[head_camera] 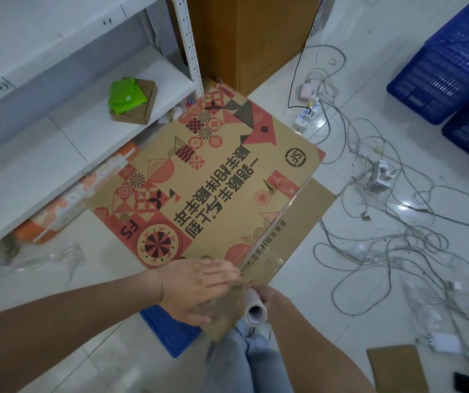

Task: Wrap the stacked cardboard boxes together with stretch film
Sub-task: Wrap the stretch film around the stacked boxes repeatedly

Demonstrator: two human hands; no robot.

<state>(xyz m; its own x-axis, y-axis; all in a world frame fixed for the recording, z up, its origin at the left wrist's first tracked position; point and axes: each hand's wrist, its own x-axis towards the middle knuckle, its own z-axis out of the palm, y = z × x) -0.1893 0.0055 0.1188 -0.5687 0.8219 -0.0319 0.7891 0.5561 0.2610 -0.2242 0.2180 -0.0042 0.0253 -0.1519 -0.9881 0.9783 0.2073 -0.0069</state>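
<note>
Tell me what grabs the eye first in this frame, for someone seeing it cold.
The big printed cardboard box, red-and-black patterned, fills the centre on the floor. At its near edge the left hand presses on film while the right hand has a grip on the stretch film roll. To the right, tangled cables sprawl across the tiles below blue crates.

The tiled floor [298,89] carries the stacked boxes [208,180]. Right of the boxes sprawl tangled cables [392,222] and a power strip [307,114]; farther right, blue crates [448,61]. A cardboard sheet [397,367] lies near-right of the boxes, and a blue mat [168,330] just nearer than them.
</note>
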